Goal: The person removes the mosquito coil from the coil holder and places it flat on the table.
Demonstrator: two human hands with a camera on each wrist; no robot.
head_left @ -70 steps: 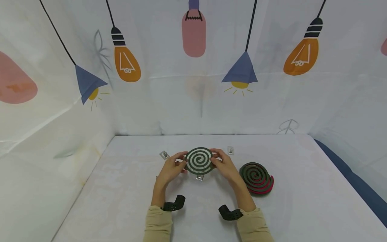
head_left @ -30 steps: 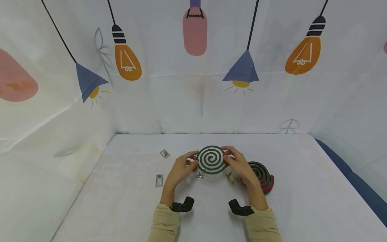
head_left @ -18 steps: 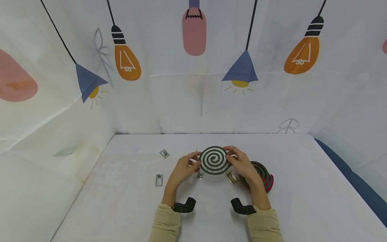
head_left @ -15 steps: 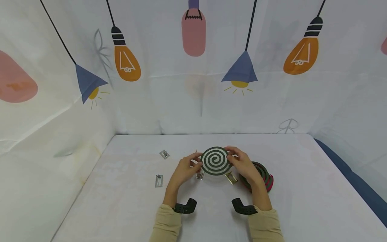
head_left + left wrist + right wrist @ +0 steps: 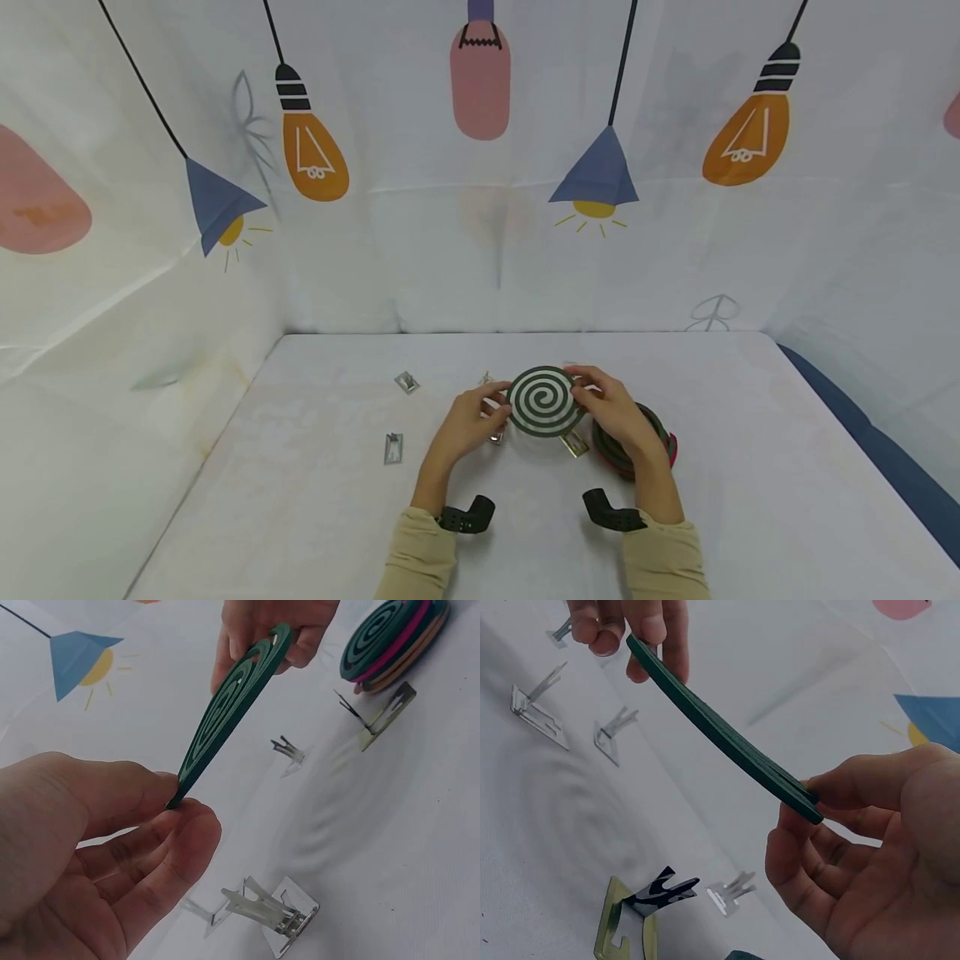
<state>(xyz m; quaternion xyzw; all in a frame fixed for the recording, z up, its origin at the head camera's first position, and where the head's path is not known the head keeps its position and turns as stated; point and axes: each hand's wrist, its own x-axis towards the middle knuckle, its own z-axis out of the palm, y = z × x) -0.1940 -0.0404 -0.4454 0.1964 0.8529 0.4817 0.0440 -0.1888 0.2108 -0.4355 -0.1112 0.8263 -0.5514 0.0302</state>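
Observation:
A dark green mosquito coil [image 5: 543,400] is held up off the table between both hands, its spiral face tilted toward the head camera. My left hand [image 5: 467,423] pinches its left edge between thumb and fingers. On the opposite edge, my right hand [image 5: 617,414] pinches it likewise. Both wrist views show the coil [image 5: 225,724] nearly edge-on, with the table well below. Just under it lies a gold metal coil stand [image 5: 575,444] with its prong bent up; a silver stand [image 5: 496,437] is mostly covered by the left hand.
Right of the hands sits a stack of coils [image 5: 615,457], green with red and tan layers, partly behind the right forearm. More silver stands [image 5: 393,448] lie at the left and toward the back of the white table [image 5: 315,517]. A printed cloth [image 5: 420,258] hangs behind.
Both hands have carried the coil to the right, the grip unchanged. The gold stand and the left silver stand have come into sight, while the right arm now covers more of the stack.

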